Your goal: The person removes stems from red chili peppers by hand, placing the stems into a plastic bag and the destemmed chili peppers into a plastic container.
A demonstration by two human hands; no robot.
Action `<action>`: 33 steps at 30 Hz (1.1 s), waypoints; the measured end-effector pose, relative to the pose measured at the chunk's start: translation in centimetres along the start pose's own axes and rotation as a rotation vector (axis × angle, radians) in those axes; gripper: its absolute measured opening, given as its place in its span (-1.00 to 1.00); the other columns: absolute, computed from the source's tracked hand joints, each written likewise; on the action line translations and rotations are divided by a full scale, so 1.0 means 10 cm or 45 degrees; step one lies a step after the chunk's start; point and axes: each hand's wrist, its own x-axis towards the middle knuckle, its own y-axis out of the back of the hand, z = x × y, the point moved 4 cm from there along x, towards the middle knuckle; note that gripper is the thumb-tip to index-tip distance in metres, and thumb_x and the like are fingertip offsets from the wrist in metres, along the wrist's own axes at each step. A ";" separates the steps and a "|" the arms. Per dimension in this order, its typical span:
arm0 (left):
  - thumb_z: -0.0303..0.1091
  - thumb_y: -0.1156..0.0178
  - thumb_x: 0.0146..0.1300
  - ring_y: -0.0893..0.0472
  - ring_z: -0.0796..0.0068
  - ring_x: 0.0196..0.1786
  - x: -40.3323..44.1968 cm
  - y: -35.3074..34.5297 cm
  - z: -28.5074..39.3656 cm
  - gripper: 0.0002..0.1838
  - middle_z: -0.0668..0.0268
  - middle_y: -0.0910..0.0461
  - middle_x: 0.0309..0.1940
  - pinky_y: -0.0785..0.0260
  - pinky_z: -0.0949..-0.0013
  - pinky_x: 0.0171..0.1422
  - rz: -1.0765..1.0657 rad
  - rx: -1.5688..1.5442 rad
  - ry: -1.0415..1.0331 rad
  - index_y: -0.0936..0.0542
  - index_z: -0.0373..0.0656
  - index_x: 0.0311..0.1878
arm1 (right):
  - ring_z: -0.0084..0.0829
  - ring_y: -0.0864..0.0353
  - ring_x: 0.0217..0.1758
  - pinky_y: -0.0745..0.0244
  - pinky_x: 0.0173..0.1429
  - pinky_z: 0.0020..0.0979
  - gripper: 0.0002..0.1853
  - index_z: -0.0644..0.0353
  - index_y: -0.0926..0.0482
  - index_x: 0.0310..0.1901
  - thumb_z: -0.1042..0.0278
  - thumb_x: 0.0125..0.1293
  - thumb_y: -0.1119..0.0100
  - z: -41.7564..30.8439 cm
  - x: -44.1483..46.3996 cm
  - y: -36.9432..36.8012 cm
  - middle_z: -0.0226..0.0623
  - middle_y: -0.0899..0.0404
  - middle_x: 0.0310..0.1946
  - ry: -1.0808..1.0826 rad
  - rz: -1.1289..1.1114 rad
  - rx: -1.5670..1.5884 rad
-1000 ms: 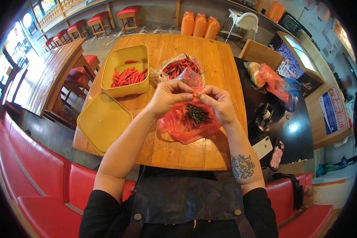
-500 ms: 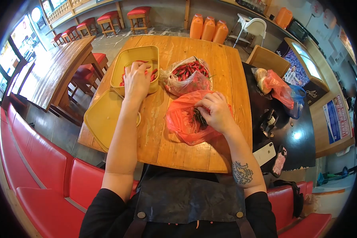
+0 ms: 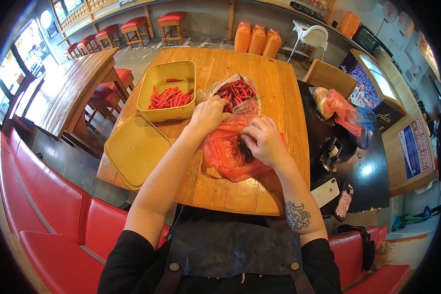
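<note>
My left hand (image 3: 209,116) is at the near left edge of a clear plastic bag (image 3: 214,88) full of red chilies (image 3: 237,92). Its thumb and forefinger are apart, with nothing visible between them. Over a red plastic bag (image 3: 224,156) is my right hand (image 3: 262,139), its fingertips pinched together. What they hold, if anything, is too small to make out. Dark green chili stems (image 3: 243,148) show in that bag below the fingers. At the left, a yellow plastic container (image 3: 143,93) holds stemless red chilies (image 3: 170,98), with one lying apart near its far wall.
A yellow lid (image 3: 134,152) lies flat on the wooden table (image 3: 274,88), nearer me than the container. On the black table (image 3: 362,188) at right are a white phone (image 3: 325,192), a second phone (image 3: 344,201) and filled plastic bags (image 3: 345,112). A red bench (image 3: 59,206) runs along the left.
My left hand has moved right and toward me, from inside the yellow container to the clear bag, uncovering the chilies in the container. My right hand stays pinched over the red bag.
</note>
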 end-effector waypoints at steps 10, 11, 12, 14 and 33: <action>-0.27 -0.30 0.08 -0.58 0.02 -0.07 0.04 -0.08 -0.02 -0.72 0.10 -0.63 -0.22 -0.40 0.07 -0.02 -0.054 -0.139 0.084 -0.57 -0.09 -0.13 | -0.29 -0.46 -0.18 -0.28 0.11 -0.23 -0.93 0.15 -0.57 -0.40 0.43 0.07 -0.28 -0.02 0.01 -0.02 -0.35 -0.45 -0.41 0.000 -0.004 0.004; -0.30 -0.29 0.08 -0.58 0.03 -0.10 0.04 -0.09 -0.03 -0.72 0.10 -0.63 -0.24 -0.40 0.08 -0.03 -0.030 -0.118 0.078 -0.56 -0.09 -0.12 | -0.29 -0.46 -0.18 -0.28 0.11 -0.23 -0.93 0.15 -0.57 -0.40 0.43 0.07 -0.28 -0.02 0.01 -0.02 -0.35 -0.45 -0.41 0.004 -0.007 0.006; -0.32 -0.28 0.08 -0.59 0.04 -0.12 0.04 -0.09 -0.03 -0.72 0.11 -0.63 -0.25 -0.41 0.09 -0.04 -0.006 -0.096 0.070 -0.56 -0.10 -0.12 | -0.29 -0.46 -0.18 -0.28 0.12 -0.23 -0.93 0.15 -0.57 -0.40 0.43 0.06 -0.28 -0.02 0.01 -0.02 -0.35 -0.45 -0.41 -0.002 -0.007 0.007; -0.35 -0.28 0.08 -0.60 0.08 -0.15 0.04 -0.09 -0.05 -0.74 0.12 -0.63 -0.26 -0.42 0.13 -0.06 0.011 -0.168 0.086 -0.57 -0.12 -0.13 | -0.29 -0.46 -0.18 -0.28 0.12 -0.23 -0.92 0.15 -0.58 -0.40 0.43 0.06 -0.28 -0.02 0.01 -0.02 -0.34 -0.45 -0.41 -0.006 -0.007 0.010; -0.44 -0.19 0.28 -0.59 0.47 -0.18 0.10 0.06 -0.18 -0.83 0.26 -0.61 -0.21 -0.44 0.44 -0.07 0.527 -1.101 0.176 -0.66 -0.24 -0.11 | -0.24 -0.47 -0.18 -0.31 0.08 -0.25 -0.91 0.16 -0.59 -0.36 0.44 0.07 -0.28 -0.01 0.01 0.01 -0.32 -0.48 -0.36 -0.032 0.022 -0.030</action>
